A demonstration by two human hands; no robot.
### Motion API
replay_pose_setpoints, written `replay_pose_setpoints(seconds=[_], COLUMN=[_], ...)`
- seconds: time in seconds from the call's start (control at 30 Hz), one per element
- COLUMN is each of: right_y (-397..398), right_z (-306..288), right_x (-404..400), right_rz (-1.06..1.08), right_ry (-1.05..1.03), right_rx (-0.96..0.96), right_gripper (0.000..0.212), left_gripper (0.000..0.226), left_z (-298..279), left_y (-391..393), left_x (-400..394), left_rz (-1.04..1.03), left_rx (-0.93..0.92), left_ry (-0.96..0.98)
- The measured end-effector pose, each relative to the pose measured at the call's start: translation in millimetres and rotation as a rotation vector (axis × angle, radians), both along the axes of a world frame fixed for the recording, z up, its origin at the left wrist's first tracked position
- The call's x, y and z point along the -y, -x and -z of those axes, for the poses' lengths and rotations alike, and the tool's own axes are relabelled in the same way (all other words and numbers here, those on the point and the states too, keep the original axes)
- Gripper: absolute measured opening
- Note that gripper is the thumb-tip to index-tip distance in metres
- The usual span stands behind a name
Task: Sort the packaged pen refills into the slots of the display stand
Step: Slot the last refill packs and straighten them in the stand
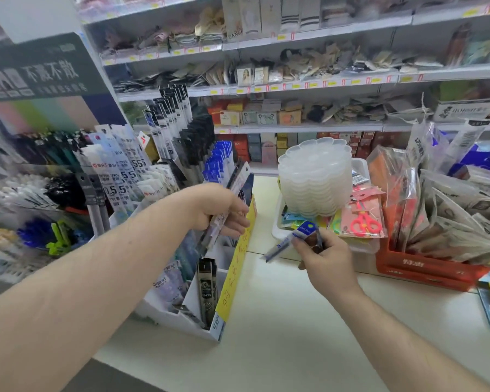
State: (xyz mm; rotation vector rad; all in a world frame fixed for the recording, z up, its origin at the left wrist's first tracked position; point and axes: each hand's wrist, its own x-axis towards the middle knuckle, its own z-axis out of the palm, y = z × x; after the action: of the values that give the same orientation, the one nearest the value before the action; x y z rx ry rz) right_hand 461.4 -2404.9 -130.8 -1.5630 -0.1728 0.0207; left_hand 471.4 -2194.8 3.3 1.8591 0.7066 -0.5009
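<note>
Midway through restocking, we grip one refill pack (232,199) in our left hand (224,210) over the display stand (187,315), mostly filled; our right hand (323,256) pinches a blue pack (292,239) above the bench (294,321).

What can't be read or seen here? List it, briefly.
Head view only:
- Print on the dark-and-clear refill packet in the left hand: blurred.
- Which slot of the white cardboard display stand it goes to: covered by the forearm.
- Blue-labelled refill packet in the right hand: its far end covered by fingers.
</note>
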Motion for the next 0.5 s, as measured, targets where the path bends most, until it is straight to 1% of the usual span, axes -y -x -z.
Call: replay_pose_setpoints(seconds=[0.1, 0.17, 0.23, 0.3, 0.4, 0.43, 0.5], right_y=[-2, -5, -9, -13, -17, -18, -20], right_z=[7, 10, 10, 8, 6, 7, 9], right_x=[-23, -35, -43, -51, -62, -65, -72], right_rz=[-0.041, -0.049, -0.045, -0.042, -0.047, -0.056, -0.068], right_ry=[0.026, 0.041, 0.062, 0.089, 0.088, 0.087, 0.118], right_rx=[-0.006, 0.000, 0.010, 0.018, 0.017, 0.015, 0.027], right_gripper=[0.019, 0.015, 0.017, 0.018, 0.029, 0.029, 0.022], left_gripper=[0.013, 0.018, 0.017, 0.021, 0.026, 0.025, 0.024], left_z=[20, 29, 32, 35, 38, 40, 40], left_y=[-8, -15, -18, -20, -23, -24, -25], left_x=[-4, -8, -12, -16, -19, -20, -21], left_rz=[0.023, 0.068, 0.119, 0.121, 0.104, 0.098, 0.084], left_rx=[-0.196, -0.262, -0.268, -0.241, -0.234, -0.233, -0.228], left_ry=[-0.022, -0.094, -0.187, -0.239, -0.249, -0.242, -0.224])
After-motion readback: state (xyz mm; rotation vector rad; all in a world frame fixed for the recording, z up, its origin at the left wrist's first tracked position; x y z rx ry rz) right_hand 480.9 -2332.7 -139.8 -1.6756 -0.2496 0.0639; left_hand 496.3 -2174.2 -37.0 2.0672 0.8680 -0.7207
